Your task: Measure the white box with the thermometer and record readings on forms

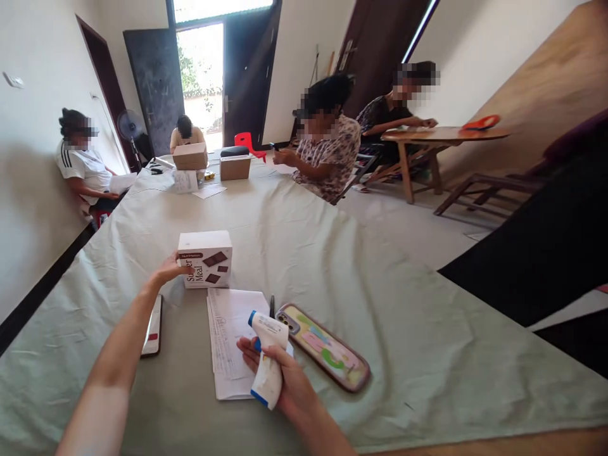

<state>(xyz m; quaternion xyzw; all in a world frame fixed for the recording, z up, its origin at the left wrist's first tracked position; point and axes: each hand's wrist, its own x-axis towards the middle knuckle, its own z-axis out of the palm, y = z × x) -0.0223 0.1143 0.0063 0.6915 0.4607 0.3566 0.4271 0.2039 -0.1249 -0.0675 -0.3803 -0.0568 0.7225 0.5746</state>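
A cloth-covered table (427, 354) with a white box (209, 258) in the left hand (167, 270) and a thermometer gun (270, 325) in the right hand (293, 382).
The box appears to stand on the cloth, its left front edge between the left thumb and fingers, which are parted by its corner; sheets of paper (232, 326) lie just on its near side. A patterned phone (332, 351) lies right of the papers, another phone (152, 332) beside the left forearm. Above the papers, the thermometer gun's handle lies across the right palm, thumb clamped over it, other fingers loosely extended. A dark pen (272, 306) shows just beyond.
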